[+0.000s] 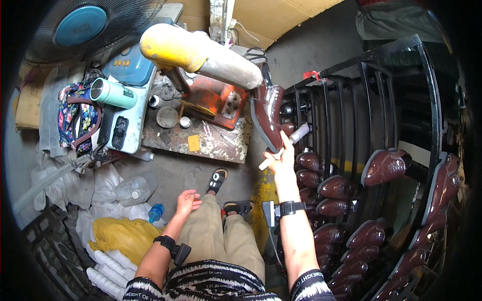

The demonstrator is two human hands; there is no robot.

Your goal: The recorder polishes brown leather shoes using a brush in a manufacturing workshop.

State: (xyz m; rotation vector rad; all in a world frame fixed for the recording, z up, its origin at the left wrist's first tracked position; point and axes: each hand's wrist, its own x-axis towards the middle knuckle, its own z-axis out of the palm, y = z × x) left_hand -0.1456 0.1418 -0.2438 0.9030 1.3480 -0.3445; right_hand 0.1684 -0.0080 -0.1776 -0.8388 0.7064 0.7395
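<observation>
The right hand was raised and closed around a thin white stick-like tool, brush or applicator, can't tell which, and its fingertips also touched the heel end of a glossy dark-brown leather shoe. That shoe sat sole-side toward the camera on a grey-and-yellow padded machine arm, toe up near the arm's tip. The left hand lay loosely open on the left knee of the khaki trousers, holding nothing, well apart from the shoe.

Risks, as judgement: the shoe seemed steadied by only a light fingertip touch, so a push with the tool could have twisted it on the arm or knocked it off toward the concrete floor. One hand doing both jobs, tool and steadying, meant the tool tip could have skidded off the sole edge and marked the shiny upper. The left hand was too far off to catch anything.

Just right of the raised hand stood a black metal rack loaded with more glossy brown shoes; a wide swing of the elbow could have bumped them. The stained workbench with small pots lay left of the shoe, below the arm.
</observation>
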